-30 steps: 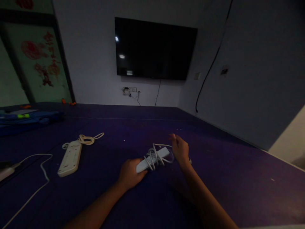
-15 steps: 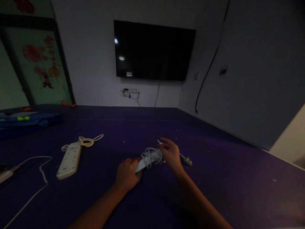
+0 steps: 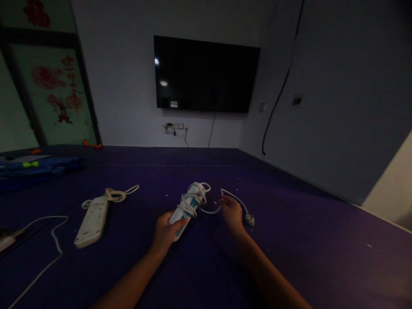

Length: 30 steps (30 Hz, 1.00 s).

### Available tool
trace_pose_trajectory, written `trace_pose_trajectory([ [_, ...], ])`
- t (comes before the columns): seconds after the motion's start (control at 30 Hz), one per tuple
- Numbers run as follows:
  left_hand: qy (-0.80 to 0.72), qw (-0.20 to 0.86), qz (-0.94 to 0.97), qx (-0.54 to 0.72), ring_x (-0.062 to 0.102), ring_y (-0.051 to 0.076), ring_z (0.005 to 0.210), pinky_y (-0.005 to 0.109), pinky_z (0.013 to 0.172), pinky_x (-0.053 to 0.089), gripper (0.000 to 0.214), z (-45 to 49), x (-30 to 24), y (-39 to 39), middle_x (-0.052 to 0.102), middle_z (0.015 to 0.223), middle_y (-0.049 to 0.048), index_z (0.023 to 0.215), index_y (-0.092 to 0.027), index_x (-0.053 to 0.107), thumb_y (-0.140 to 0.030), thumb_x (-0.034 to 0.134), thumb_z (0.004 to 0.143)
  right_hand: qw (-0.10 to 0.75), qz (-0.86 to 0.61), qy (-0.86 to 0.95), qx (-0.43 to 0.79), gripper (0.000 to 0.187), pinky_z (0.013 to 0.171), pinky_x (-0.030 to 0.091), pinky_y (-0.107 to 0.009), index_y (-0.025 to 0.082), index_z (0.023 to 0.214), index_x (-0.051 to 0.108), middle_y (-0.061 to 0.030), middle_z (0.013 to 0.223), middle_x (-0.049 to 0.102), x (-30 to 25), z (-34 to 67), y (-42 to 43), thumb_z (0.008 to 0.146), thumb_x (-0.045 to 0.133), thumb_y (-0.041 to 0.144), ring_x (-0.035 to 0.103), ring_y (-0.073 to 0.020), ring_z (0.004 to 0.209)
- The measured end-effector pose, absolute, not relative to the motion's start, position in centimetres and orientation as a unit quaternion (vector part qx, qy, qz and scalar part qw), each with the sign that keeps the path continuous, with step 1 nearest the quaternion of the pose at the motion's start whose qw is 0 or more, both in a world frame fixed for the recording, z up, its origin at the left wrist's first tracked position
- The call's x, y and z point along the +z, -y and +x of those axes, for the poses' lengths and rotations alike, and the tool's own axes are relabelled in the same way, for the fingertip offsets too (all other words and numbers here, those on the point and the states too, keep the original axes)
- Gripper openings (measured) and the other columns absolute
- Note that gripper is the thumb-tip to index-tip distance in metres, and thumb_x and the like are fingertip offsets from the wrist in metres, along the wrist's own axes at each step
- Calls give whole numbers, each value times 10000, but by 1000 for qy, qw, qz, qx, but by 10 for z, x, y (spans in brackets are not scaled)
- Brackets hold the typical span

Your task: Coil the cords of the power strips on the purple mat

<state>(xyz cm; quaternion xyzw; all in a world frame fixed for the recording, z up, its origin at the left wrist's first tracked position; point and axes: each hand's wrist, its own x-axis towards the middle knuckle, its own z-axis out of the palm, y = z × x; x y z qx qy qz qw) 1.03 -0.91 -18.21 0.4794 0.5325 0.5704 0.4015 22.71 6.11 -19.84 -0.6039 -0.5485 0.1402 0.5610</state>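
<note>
My left hand (image 3: 167,231) is wrapped round the near end of a white power strip (image 3: 178,228), its thumb across the socket face, which has blue-green parts. Several loops of the strip's grey-white cord (image 3: 186,205) cross over its far half. From there the cord runs right to my right hand (image 3: 231,211), whose fingers are closed on it in a pinch. Past that hand the cord bends round to a plug (image 3: 249,219), which lies on the purple surface just right of the hand.
At left lies another white power strip (image 3: 93,221) with its cord bundled (image 3: 116,195). A thin white cable (image 3: 56,236) curves at the lower left. Blue cloth (image 3: 48,166) lies farther back on the purple surface (image 3: 305,257). A television (image 3: 206,75) hangs on the far wall.
My left hand has turned the strip so its socket face shows and it points more away from me. A longer stretch of cord now spans between strip and right hand.
</note>
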Motion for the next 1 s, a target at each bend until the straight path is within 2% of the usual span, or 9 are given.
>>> trace_pose_trajectory([
  [0.17,-518,477,418,574,599,176,535,254,497,423,392,13,-184,11,669,612,26,778,-115,704,-337,770,462,532,-609,577,115,256,770,476,-326,155,896,686,-103,899,693,-201,222,-59,753,490,236,646,-226,846],
  [0.3,-502,511,390,578,617,187,524,267,499,436,394,14,-184,12,672,597,36,757,-117,705,-348,781,448,486,-598,638,13,225,897,409,-368,190,884,710,-107,1073,647,-196,209,-51,758,523,192,559,-255,1034],
  [0.4,-495,519,378,585,610,180,503,263,488,432,399,15,-182,11,669,581,34,749,-119,708,-353,788,435,439,-556,705,-28,215,877,406,-349,207,866,710,-73,992,677,-191,198,-44,806,503,203,575,-224,967],
  [0.53,-481,523,377,594,577,143,463,241,466,411,400,15,-178,13,674,599,28,765,-120,715,-357,784,450,381,-524,762,1,156,836,407,-320,213,760,710,-50,863,700,-190,185,-38,786,556,203,591,-203,877],
  [0.7,-478,519,395,588,590,156,500,244,481,421,393,15,-177,15,673,601,36,749,-114,714,-352,786,444,337,-484,807,34,163,781,416,-282,221,717,698,-28,851,692,-195,180,-39,709,584,106,577,-189,866],
  [0.83,-479,518,406,580,597,163,516,250,495,429,373,15,-180,15,673,602,33,727,-123,710,-354,784,443,329,-475,816,36,131,763,417,-274,213,673,689,-29,849,683,-199,180,-41,698,606,114,572,-185,857],
  [1.0,-480,522,400,581,583,150,490,240,480,419,367,15,-181,14,661,571,24,728,-123,712,-342,787,443,327,-479,814,45,125,789,417,-292,228,743,712,-30,898,684,-203,177,-42,726,610,158,570,-195,888],
])
